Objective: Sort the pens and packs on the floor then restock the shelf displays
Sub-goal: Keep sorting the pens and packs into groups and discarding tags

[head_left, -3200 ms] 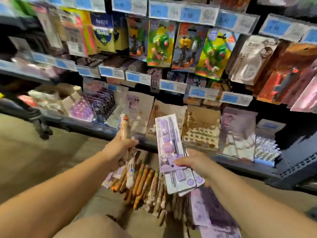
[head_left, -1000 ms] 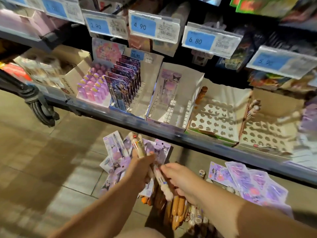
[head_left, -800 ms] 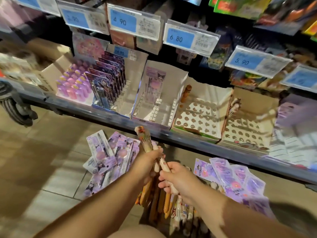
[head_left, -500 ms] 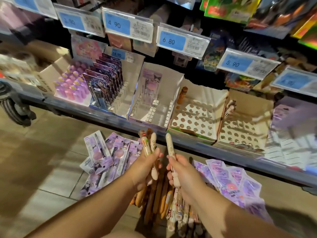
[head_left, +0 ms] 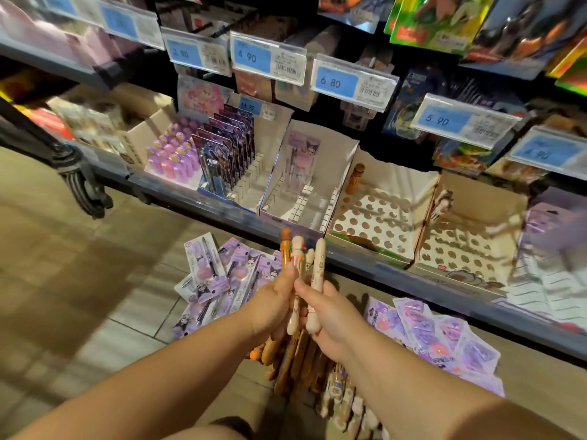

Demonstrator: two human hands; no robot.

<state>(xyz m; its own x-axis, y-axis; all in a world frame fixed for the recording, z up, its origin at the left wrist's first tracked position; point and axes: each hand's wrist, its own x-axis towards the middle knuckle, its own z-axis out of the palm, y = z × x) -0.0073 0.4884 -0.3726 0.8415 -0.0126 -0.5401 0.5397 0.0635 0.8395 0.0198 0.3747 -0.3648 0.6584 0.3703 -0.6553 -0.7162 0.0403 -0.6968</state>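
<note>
free: air over holed tray (head_left: 374,217) | blocking: price tags (head_left: 352,82) overhead, shelf edge (head_left: 206,207) in front | floor: pens (head_left: 295,360), packs (head_left: 444,331) piled

— Blue price labels run along the upper rail: a 4.90 tag (head_left: 266,57), then a 6.80 tag (head_left: 352,82), then a 5.90 tag (head_left: 460,120) lower to the right.
— Above those, bright green hanging cards (head_left: 428,20), top right. They're blurred, maybe toys.
— Far left, a black curled metal foot (head_left: 84,185) beside the shelf end.
</note>
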